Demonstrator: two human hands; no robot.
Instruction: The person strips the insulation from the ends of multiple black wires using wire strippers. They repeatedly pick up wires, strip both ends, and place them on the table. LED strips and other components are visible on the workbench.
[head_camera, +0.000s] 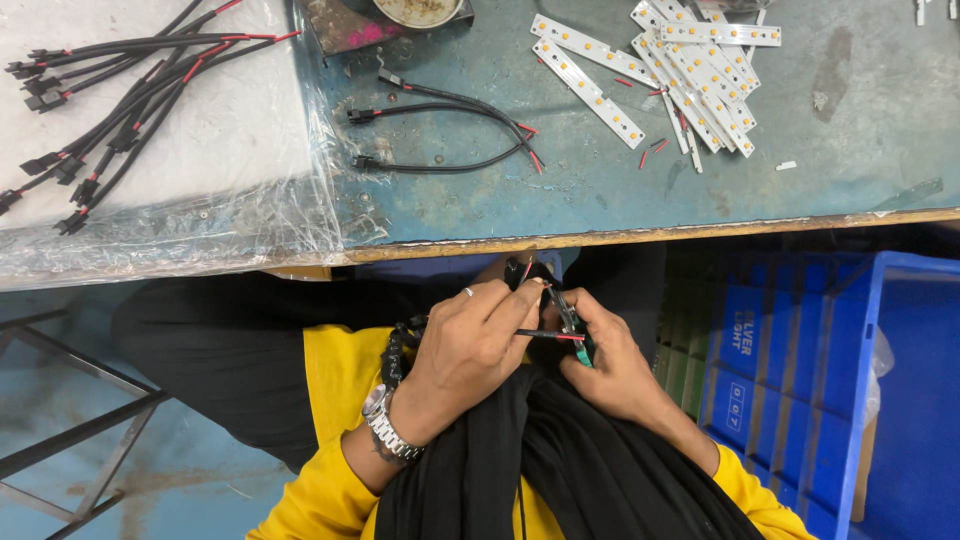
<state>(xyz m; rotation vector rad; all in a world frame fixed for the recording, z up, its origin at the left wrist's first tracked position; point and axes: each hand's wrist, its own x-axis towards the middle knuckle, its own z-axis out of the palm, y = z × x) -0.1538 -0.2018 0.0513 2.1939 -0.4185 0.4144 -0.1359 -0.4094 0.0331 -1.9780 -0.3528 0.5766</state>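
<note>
Far left: bundle of black connector leads (110, 100) on a plastic-wrapped white sheet (230, 140), overhanging the bench edge (640, 236). Hands work below that edge, over the lap, with open room around them. Left hand (470, 345) is closed, pinching one black red-tipped wire (550, 335) crosswise. Right hand (610, 365) is wrapped around green-handled cutters (572, 325), whose tip meets the wire just beside the left fingertips. Bench above: three loose leads (440, 130), then a pile of white LED strips (680, 70), count unclear. Far right: blue crate (850, 400) close to the right elbow.
</note>
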